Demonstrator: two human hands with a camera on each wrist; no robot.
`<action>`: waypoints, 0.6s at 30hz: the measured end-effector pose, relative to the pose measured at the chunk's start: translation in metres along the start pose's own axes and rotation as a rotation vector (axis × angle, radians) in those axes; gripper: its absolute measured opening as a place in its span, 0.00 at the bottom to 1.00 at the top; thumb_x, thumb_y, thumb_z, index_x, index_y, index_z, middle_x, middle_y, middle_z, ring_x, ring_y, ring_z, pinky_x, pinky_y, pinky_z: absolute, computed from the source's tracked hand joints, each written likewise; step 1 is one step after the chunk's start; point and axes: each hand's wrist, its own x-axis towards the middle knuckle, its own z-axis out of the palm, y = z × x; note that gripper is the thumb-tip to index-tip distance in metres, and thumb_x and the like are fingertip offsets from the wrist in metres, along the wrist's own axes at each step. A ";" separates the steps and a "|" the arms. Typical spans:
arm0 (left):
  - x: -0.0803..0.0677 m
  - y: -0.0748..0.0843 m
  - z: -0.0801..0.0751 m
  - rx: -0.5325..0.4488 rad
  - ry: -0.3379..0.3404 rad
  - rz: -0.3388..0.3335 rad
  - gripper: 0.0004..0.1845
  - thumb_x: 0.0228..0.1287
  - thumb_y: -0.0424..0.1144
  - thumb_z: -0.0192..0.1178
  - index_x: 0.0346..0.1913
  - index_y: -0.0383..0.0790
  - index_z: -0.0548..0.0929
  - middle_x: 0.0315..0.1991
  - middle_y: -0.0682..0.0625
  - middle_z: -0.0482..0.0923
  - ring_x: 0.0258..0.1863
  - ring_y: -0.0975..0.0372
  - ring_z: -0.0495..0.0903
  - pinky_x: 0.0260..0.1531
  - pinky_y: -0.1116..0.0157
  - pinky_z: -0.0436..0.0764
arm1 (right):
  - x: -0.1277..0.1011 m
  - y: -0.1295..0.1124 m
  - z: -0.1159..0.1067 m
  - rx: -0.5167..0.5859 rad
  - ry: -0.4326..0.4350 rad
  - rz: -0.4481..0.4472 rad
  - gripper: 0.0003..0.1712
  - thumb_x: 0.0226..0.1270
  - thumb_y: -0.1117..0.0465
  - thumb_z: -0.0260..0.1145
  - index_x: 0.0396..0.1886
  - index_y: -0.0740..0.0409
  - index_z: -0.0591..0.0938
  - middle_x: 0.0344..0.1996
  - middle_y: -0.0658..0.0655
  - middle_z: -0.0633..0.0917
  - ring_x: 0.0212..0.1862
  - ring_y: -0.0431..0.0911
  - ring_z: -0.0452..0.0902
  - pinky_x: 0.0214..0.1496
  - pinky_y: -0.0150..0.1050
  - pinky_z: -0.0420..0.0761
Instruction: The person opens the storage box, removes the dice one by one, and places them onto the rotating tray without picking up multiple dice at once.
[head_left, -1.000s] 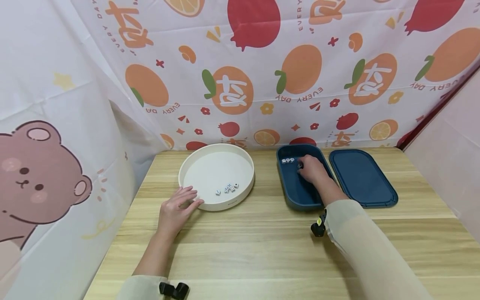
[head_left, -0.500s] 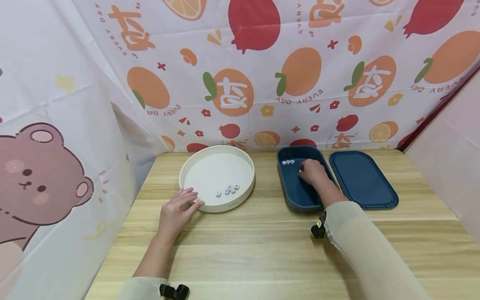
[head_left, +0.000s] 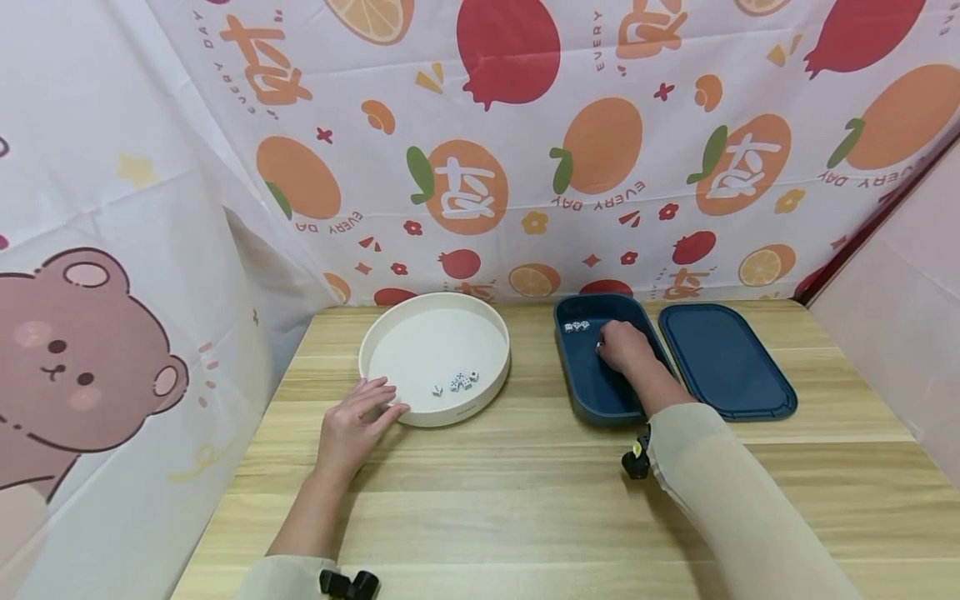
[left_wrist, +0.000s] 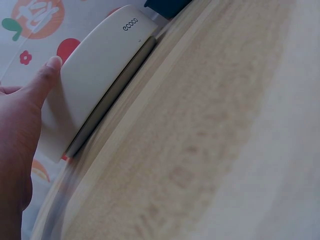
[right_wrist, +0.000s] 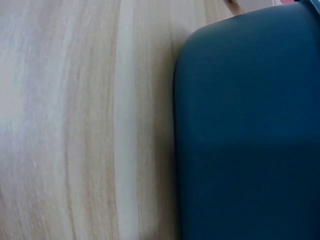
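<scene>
A round white tray stands on the table with several white dice near its front side. My left hand rests at the tray's front left edge, fingers extended over the rim. In the left wrist view its thumb lies against the tray's outer wall. Inside a deep blue rectangular box, my right hand pinches a die, mostly hidden by the fingers. Farther back in the box, 3 dice sit in a row. The right wrist view shows only the box wall and table.
A flat blue lid lies right of the box. The wooden table meets a fruit-print cloth behind and a white bear-print cloth on the left.
My right hand has turned slightly and settled lower in the box, with the die showing at its fingertips. The left hand stays at the tray's rim. The head view shifts slightly.
</scene>
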 end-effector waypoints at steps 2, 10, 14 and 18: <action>0.000 0.000 0.000 -0.002 0.005 0.003 0.16 0.42 0.37 0.80 0.37 0.35 0.90 0.39 0.43 0.89 0.49 0.50 0.86 0.67 0.55 0.75 | 0.000 0.000 0.000 -0.009 0.012 -0.009 0.11 0.71 0.60 0.61 0.43 0.64 0.84 0.44 0.64 0.85 0.43 0.55 0.80 0.53 0.55 0.84; 0.000 0.000 0.000 0.001 0.016 0.016 0.17 0.41 0.36 0.80 0.36 0.34 0.90 0.39 0.43 0.89 0.48 0.49 0.86 0.65 0.52 0.76 | 0.000 0.000 0.000 0.027 0.063 -0.011 0.11 0.69 0.61 0.63 0.44 0.63 0.85 0.44 0.64 0.86 0.40 0.54 0.80 0.52 0.55 0.85; 0.000 0.000 0.000 0.006 0.013 0.017 0.17 0.41 0.36 0.80 0.37 0.35 0.90 0.39 0.43 0.89 0.48 0.49 0.86 0.65 0.52 0.76 | -0.001 0.000 0.000 0.046 0.119 -0.040 0.12 0.68 0.60 0.63 0.44 0.62 0.86 0.43 0.63 0.87 0.38 0.53 0.80 0.48 0.52 0.86; 0.000 0.000 -0.001 0.008 0.003 0.001 0.17 0.42 0.37 0.80 0.37 0.35 0.90 0.40 0.44 0.89 0.49 0.50 0.86 0.66 0.55 0.76 | -0.001 -0.003 -0.001 0.086 0.206 -0.093 0.14 0.69 0.58 0.64 0.47 0.61 0.87 0.45 0.62 0.87 0.40 0.53 0.81 0.48 0.51 0.86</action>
